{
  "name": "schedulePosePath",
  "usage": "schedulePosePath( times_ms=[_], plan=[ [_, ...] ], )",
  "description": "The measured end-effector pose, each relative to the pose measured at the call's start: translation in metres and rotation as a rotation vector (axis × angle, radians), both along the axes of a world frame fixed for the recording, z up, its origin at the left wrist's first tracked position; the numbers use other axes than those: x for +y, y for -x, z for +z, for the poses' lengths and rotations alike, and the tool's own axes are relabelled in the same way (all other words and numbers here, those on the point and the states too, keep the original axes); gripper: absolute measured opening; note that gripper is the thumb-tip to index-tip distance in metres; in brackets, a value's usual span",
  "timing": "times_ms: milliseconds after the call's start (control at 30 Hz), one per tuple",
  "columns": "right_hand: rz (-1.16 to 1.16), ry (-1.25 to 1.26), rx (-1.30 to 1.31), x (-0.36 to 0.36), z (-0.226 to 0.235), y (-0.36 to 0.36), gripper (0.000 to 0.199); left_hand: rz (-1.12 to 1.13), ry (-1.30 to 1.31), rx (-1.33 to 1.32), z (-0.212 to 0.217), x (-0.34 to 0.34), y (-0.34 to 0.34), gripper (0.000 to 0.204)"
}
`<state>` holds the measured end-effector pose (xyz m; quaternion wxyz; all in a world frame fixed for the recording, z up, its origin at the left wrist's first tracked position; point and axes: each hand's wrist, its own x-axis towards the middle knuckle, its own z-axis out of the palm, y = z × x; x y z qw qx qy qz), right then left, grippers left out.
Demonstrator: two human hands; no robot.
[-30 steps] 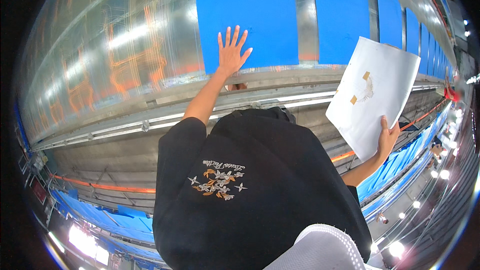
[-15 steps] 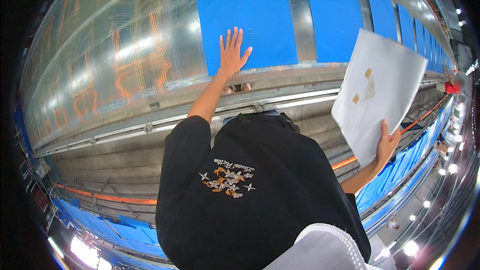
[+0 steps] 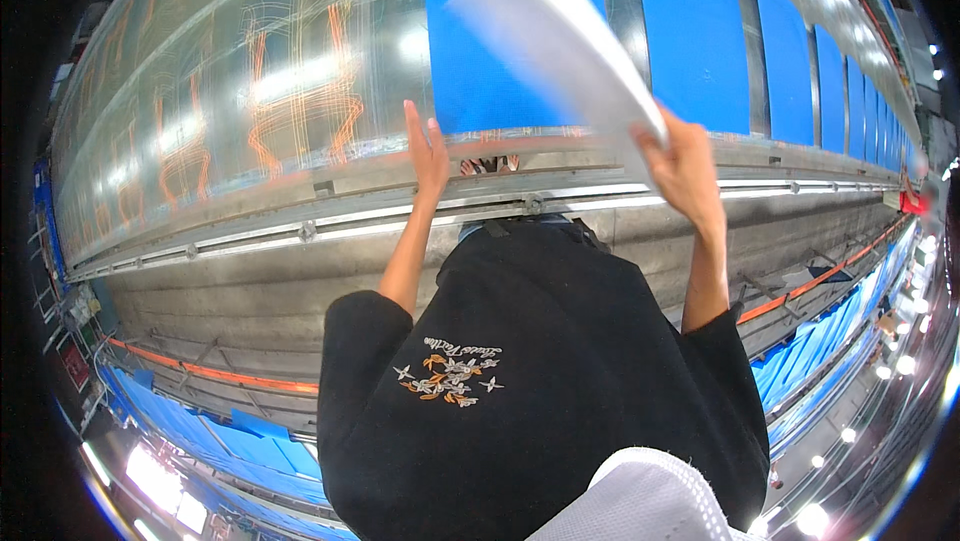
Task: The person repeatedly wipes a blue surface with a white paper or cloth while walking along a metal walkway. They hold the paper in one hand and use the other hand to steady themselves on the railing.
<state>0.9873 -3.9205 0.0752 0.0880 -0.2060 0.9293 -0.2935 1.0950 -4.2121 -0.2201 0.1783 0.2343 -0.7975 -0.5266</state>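
Right hand (image 3: 688, 163) pinches blurred white flexible sheet (image 3: 560, 36) at upper centre by one corner; left hand (image 3: 428, 153), fingers straight together, edges blue flat panel (image 3: 500, 51); sheet risks buckling or slipping.

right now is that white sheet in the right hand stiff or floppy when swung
The white sheet, gripped at one corner by the right hand, looks thin and light. It bows slightly, so probably flexible, likely flapping and creasing easily.

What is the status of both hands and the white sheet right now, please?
Left hand open, at blue panel. Right hand gripping white sheet, blurred, over the panel. Nothing between them.
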Motion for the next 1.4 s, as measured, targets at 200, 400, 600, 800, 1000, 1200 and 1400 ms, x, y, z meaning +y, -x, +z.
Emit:
schedulePosePath(
  times_ms=[200, 400, 600, 800, 1000, 1200, 1400],
  plan=[
    [-0.204, -0.15, -0.009, 0.026, 0.023, 0.033, 0.031, 0.404, -0.832, 0.135, 0.017, -0.014, -0.034, 0.054],
    [-0.679, -0.455, 0.457, 0.101, 0.055, 0.068, 0.04, 0.202, -1.593, 0.339, 0.067, -0.025, -0.039, 0.055],
    [-0.257, -0.119, 0.086, 0.048, 0.001, 0.011, 0.03, 0.105, -1.859, 0.368, 0.1, -0.007, -0.016, 0.055],
    [-0.549, -0.033, -0.095, 0.116, -0.002, 0.034, 0.033, 0.051, -1.853, 0.33, 0.117, -0.001, 0.005, 0.057],
    [-0.841, -0.274, 0.441, 0.186, 0.016, 0.061, 0.034, -0.047, -1.776, 0.277, 0.132, 0.007, 0.016, 0.062],
    [-0.696, -0.078, -0.008, 0.118, -0.011, 0.019, 0.034, 0.002, -1.531, 0.188, 0.102, 0.016, 0.007, 0.045],
    [-0.866, -0.206, 0.037, 0.157, -0.023, 0.038, 0.044, 0.195, -0.775, -0.141, 0.049, 0.009, 0.007, 0.025]
  ],
)
